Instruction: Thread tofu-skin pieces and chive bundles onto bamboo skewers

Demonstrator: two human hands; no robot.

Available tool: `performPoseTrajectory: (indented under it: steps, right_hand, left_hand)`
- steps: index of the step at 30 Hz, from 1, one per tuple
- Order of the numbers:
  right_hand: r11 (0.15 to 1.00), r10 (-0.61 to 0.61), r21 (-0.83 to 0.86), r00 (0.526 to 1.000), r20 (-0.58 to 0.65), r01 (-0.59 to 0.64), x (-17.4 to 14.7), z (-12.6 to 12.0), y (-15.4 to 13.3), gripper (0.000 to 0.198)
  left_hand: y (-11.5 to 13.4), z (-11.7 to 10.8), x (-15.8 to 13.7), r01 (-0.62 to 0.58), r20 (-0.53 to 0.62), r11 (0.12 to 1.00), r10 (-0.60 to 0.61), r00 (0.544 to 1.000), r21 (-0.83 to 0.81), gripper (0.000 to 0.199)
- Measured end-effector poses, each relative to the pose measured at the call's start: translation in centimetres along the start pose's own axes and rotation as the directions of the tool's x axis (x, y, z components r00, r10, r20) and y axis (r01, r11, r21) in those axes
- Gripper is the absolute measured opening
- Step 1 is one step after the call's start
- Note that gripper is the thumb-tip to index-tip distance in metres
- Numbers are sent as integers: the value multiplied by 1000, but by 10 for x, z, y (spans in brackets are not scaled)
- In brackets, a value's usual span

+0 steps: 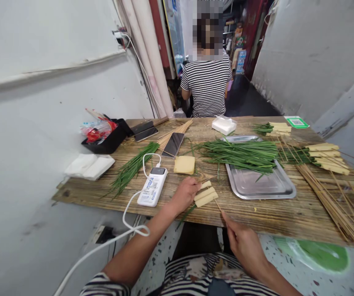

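So, the right hand (reaching forward) holds a skewer, left hand pinching yellow strips.

Your left forearm slants in from seven o'clock toward one, bare to the elbow; the left hand has its fingers bent and tips pinched. Your right forearm enters from five o'clock; the right hand, nearer you, pinches toward eleven o'clock.

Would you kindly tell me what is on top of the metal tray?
A heap of long green stalks lies across the metal tray, spilling past its left edge. The tray's near part shows; whatever is beneath the stalks is covered and cannot be seen.
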State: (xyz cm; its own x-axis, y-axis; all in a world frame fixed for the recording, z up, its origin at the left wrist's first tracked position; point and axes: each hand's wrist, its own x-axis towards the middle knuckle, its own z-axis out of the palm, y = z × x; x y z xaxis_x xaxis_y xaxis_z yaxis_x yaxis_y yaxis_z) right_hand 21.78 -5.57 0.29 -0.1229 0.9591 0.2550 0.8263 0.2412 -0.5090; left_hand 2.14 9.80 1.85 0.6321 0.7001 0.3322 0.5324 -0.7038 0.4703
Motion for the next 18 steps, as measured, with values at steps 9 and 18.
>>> performPoseTrajectory:
  steps: [9, 18]
  right_hand:
    - [999, 3, -39, 999, 33, -2, 10, 1, -1, 45]
    - [969, 90, -242, 979, 185, -44, 19, -5, -10, 46]
  left_hand:
    - [-1, -1, 1, -10, -1, 999, 10, 1000, -39, 39]
    - [-3, -2, 3, 10, 16, 997, -9, 1000, -70, 38]
